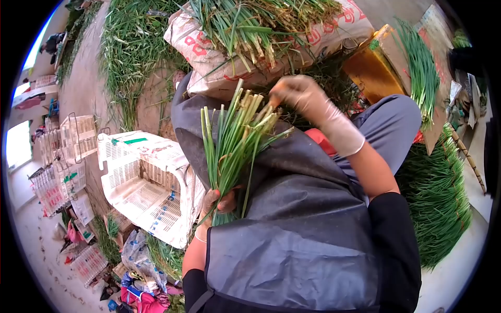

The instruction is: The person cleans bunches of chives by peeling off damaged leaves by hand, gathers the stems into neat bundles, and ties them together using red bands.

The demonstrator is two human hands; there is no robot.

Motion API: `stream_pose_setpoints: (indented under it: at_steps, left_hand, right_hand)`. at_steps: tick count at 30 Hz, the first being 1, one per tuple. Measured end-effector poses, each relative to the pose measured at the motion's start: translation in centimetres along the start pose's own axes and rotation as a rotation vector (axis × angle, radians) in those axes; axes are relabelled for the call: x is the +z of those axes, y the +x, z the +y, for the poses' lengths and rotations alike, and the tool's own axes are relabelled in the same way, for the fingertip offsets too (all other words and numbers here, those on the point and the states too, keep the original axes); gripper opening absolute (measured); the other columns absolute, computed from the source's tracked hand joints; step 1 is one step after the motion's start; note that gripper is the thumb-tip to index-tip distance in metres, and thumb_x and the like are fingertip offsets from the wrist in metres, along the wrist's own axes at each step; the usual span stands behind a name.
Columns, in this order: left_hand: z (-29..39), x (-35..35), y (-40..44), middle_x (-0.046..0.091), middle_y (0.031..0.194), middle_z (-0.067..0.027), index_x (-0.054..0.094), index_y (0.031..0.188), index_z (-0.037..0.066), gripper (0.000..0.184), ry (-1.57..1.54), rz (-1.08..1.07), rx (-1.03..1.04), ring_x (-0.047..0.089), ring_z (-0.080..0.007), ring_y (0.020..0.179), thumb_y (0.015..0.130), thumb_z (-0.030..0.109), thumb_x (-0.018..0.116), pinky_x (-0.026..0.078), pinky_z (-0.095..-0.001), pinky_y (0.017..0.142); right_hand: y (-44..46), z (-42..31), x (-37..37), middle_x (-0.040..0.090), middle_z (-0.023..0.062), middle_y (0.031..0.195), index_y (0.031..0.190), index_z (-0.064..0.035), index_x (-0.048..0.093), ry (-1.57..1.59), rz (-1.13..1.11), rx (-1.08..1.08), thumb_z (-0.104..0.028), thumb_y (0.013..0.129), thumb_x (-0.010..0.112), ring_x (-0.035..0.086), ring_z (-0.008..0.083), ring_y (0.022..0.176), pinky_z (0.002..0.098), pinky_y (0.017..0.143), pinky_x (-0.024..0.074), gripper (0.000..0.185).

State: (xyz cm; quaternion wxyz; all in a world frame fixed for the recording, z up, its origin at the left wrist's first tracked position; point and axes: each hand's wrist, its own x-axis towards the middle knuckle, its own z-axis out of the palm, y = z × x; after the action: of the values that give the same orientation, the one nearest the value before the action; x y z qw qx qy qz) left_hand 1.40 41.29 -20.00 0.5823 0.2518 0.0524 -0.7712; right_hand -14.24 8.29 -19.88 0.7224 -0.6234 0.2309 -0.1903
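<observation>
In the head view, my left hand (223, 202) is closed around the leafy part of a bunch of garlic chives (229, 146) above my apron-covered lap. The pale cut ends of the bunch fan out upward, away from me. My gloved right hand (302, 96), with orange covering on its fingertips, is beside those ends at the right. Its thumb and fingers are pinched together; what lies between them is too small to make out. A dark apron (302, 250) covers my chest and legs.
Loose chives (261, 26) lie on a stuffed white sack (209, 73) ahead. A white plastic basket (141, 182) lies at left. Trimmed chives (424, 73) rest on a cardboard box by a yellow container (381, 73). A large chive pile (436, 203) stands at right; cut greens (130, 47) cover the floor.
</observation>
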Motion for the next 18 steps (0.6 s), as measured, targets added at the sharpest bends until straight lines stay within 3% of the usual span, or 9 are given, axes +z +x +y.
stream_pose_setpoints:
  at_steps: [2,3,5,7,9,12,14,16,18]
  left_hand:
    - [0.1,-0.7,0.1,0.050,0.059,0.0021,0.039,0.125,-0.010,0.068,-0.103,-0.092,-0.032,0.037,-0.0029,0.040,0.083,0.036,0.066,0.028,-0.0169,0.036]
    - [-0.1,-0.3,-0.1,0.050,0.059,0.0021,0.039,0.125,-0.010,0.068,-0.105,-0.088,-0.034,0.037,-0.0029,0.040,0.083,0.036,0.066,0.028,-0.0169,0.036]
    - [-0.2,0.9,0.2,0.049,0.059,0.0025,0.035,0.128,-0.010,0.072,-0.100,-0.043,0.062,0.036,-0.0031,0.040,0.083,0.037,0.066,0.028,-0.0176,0.036]
    - [-0.3,-0.2,0.2,0.048,0.059,0.0022,0.035,0.128,-0.010,0.070,-0.114,-0.077,0.020,0.035,-0.0033,0.039,0.083,0.034,0.066,0.028,-0.0179,0.036]
    - [0.3,0.0,1.0,0.047,0.059,0.0019,0.034,0.129,-0.009,0.066,0.031,-0.097,-0.008,0.035,-0.0034,0.039,0.085,0.029,0.065,0.029,-0.0181,0.037]
    - [0.6,0.4,1.2,0.048,0.059,0.0018,0.033,0.129,-0.009,0.065,0.016,-0.096,-0.015,0.035,-0.0033,0.039,0.085,0.028,0.064,0.029,-0.0182,0.037]
    - [0.5,0.4,0.8,0.048,0.059,0.0018,0.033,0.129,-0.009,0.065,-0.024,-0.084,0.001,0.036,-0.0033,0.039,0.086,0.028,0.063,0.029,-0.0183,0.036]
    - [0.3,0.2,0.3,0.048,0.059,0.0017,0.032,0.130,-0.009,0.064,-0.063,-0.073,0.016,0.036,-0.0032,0.039,0.086,0.027,0.062,0.029,-0.0184,0.036]
    - [0.1,0.0,-0.1,0.049,0.060,0.0016,0.031,0.130,-0.009,0.063,-0.102,-0.064,0.035,0.036,-0.0032,0.039,0.087,0.026,0.062,0.029,-0.0184,0.036]
  right_hand:
    - [0.8,2.2,-4.3,0.067,0.0084,0.077,0.082,-0.0035,0.066,-0.415,0.147,0.115,-0.029,0.084,0.062,0.062,0.0152,0.074,0.0309,0.072,0.0481,0.026]
    - [0.5,1.7,-5.0,0.067,0.0116,0.080,0.086,-0.0046,0.067,-1.269,0.215,0.237,-0.036,0.082,0.063,0.064,0.0208,0.077,0.0331,0.073,0.0486,0.032]
    - [-1.7,0.7,-2.6,0.064,0.0103,0.079,0.087,-0.0020,0.065,-0.976,0.267,0.105,-0.033,0.082,0.066,0.059,0.0142,0.076,0.0316,0.072,0.0482,0.032]
    - [-2.8,-1.9,1.9,0.063,0.0070,0.078,0.095,-0.0014,0.065,-0.280,-0.046,0.541,-0.039,0.081,0.067,0.056,0.0137,0.065,0.0290,0.062,0.0480,0.041]
    - [-3.2,-3.2,5.4,0.060,0.0050,0.071,0.090,-0.0004,0.064,-0.145,-0.239,0.577,-0.037,0.079,0.069,0.053,0.0102,0.059,0.0250,0.052,0.0445,0.039]
    - [-2.5,-0.2,4.3,0.058,0.0029,0.064,0.081,-0.0011,0.064,0.036,-0.149,0.561,-0.026,0.079,0.063,0.051,0.0094,0.055,0.0235,0.050,0.0425,0.025]
    - [-1.5,2.2,0.8,0.056,0.0000,0.062,0.079,-0.0058,0.066,-0.217,0.123,0.280,-0.025,0.081,0.059,0.048,0.0083,0.051,0.0238,0.049,0.0407,0.020]
    - [-0.4,3.3,-5.2,0.059,0.0032,0.062,0.077,-0.0027,0.065,-0.266,0.254,0.359,-0.029,0.083,0.058,0.053,0.0116,0.055,0.0262,0.054,0.0453,0.028]
    - [-0.1,6.6,-9.5,0.065,0.0095,0.085,0.103,-0.0036,0.063,-1.123,0.201,0.545,-0.035,0.081,0.062,0.062,0.0220,0.074,0.0322,0.069,0.0499,0.038]
